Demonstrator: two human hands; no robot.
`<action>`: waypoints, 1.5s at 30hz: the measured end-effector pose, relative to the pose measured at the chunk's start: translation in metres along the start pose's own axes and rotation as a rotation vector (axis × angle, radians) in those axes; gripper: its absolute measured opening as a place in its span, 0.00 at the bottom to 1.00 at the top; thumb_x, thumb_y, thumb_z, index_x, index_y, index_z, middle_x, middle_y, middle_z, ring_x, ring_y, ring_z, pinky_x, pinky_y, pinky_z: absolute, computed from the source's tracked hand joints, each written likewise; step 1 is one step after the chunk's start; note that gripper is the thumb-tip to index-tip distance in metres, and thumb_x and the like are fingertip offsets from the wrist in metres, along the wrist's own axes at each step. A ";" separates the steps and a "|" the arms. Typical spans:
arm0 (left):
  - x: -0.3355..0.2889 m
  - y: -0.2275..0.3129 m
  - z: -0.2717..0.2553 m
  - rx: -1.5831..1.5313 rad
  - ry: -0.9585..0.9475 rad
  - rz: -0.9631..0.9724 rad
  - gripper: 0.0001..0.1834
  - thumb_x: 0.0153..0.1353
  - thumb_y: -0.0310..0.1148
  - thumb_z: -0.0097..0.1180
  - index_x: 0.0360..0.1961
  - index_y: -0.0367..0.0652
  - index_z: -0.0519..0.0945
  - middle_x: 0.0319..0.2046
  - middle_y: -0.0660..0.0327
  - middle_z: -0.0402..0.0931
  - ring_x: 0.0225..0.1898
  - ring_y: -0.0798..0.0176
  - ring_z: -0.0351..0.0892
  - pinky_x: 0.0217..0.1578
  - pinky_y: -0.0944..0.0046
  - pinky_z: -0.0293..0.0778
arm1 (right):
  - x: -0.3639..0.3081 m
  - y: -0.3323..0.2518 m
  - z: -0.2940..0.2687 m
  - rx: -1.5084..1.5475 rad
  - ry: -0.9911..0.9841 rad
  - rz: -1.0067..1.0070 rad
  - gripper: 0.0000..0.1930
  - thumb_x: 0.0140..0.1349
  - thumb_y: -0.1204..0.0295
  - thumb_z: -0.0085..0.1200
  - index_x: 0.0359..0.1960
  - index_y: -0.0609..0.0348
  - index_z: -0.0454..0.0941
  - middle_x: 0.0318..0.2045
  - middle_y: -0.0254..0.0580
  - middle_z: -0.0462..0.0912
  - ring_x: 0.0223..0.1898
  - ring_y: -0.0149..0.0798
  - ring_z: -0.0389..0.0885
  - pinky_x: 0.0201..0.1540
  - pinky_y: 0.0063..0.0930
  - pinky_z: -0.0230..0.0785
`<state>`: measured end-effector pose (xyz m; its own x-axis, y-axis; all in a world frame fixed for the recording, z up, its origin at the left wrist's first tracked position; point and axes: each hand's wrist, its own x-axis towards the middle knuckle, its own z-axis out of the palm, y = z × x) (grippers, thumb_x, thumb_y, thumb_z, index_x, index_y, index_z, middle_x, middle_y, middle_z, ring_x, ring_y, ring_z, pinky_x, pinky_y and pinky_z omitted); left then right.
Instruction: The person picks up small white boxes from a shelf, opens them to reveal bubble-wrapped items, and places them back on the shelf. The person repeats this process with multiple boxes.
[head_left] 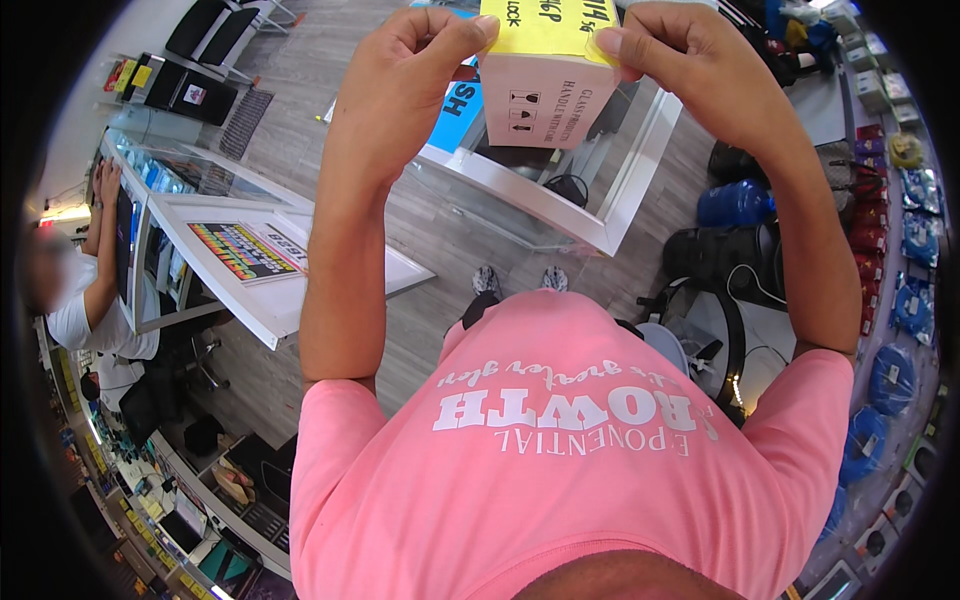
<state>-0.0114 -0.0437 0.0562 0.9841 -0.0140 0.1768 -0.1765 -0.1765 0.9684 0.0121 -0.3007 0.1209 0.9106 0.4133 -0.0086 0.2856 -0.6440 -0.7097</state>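
Glass display counters (pixel 560 215) fill the shop floor below. Up at twelve o'clock, left hand (pixel 400 85) and right hand (pixel 690 60) pinch a yellow sheet (pixel 545 25) against a small white box (pixel 540 100) (nothing supports it underneath). Looser fingertips could, I'd say, drop it onto glass.

The floor (pixel 330 110) was grey wood-look planking. White-framed glass display counters (pixel 560 215) stood ahead and to the left, one carrying a colourful printed mat (pixel 240 250). Black chairs (pixel 215 30) stood at the far left. Along the right, a wall rack (pixel 880 230) held packaged goods in red and blue. Another person (pixel 85 300) leaned at the left counter.
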 end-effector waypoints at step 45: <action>-0.013 -0.017 0.004 -0.255 -0.022 -0.065 0.15 0.69 0.44 0.65 0.45 0.42 0.81 0.46 0.60 0.82 0.55 0.64 0.80 0.61 0.62 0.70 | -0.005 0.059 0.000 0.007 -0.021 -0.063 0.25 0.73 0.48 0.57 0.27 0.57 0.76 0.24 0.28 0.71 0.30 0.22 0.66 0.34 0.24 0.57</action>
<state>-0.0208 -0.0444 0.0368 0.9932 -0.0324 0.1116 -0.1089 0.0760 0.9911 0.0249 -0.3409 0.0792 0.8844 0.4663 0.0214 0.3399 -0.6118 -0.7143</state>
